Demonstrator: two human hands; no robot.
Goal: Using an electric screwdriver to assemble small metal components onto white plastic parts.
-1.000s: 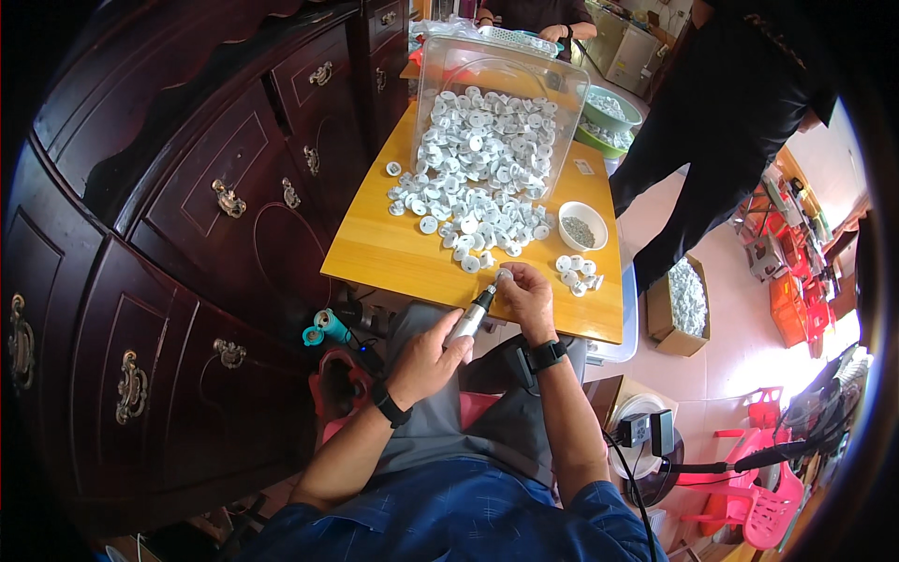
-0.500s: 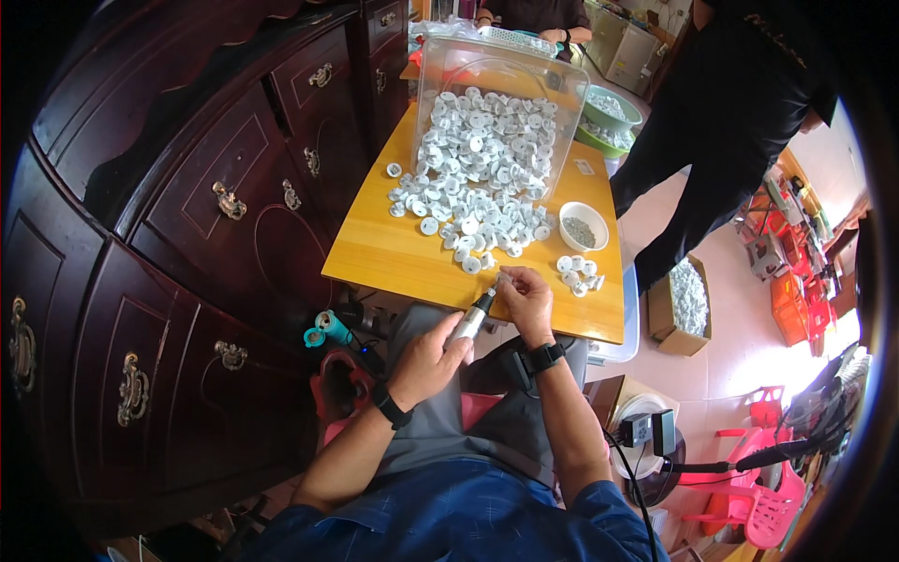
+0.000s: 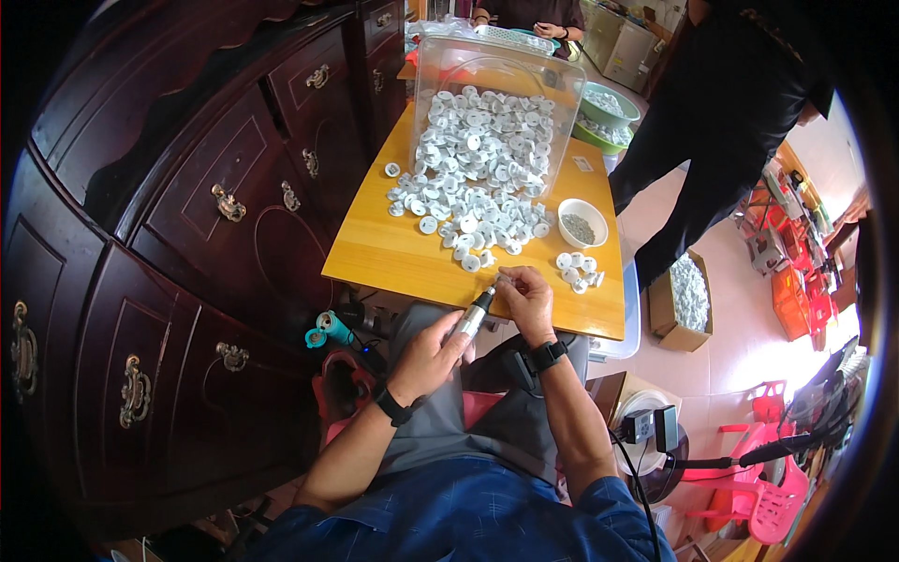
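Note:
My left hand (image 3: 429, 358) is wrapped around a slim silver-and-black electric screwdriver (image 3: 474, 317), slanting up toward the table's front edge. At its tip, my right hand (image 3: 530, 307) is closed in a pinch; the small thing between its fingers is mostly hidden. Just beyond lies a heap of small round white plastic parts (image 3: 482, 155), spilling from a clear plastic bin (image 3: 421, 80) tipped on its side. Right of the heap stands a white bowl (image 3: 599, 240) of tiny grey pieces (image 3: 579, 229). A small group of white parts (image 3: 581, 273) sits nearer me.
Dark wooden cabinets (image 3: 211, 272) line the left side of the yellow table (image 3: 370, 239). A person in dark clothes (image 3: 721, 140) stands at right, near a cardboard box (image 3: 663, 314). Another person's hands (image 3: 551, 30) are beyond the bin. Green basins (image 3: 626, 117) stand at the far right corner.
My hands and the screwdriver have barely shifted, staying together at the table's front edge. At the far side, the other person's hand has moved slightly left and up.

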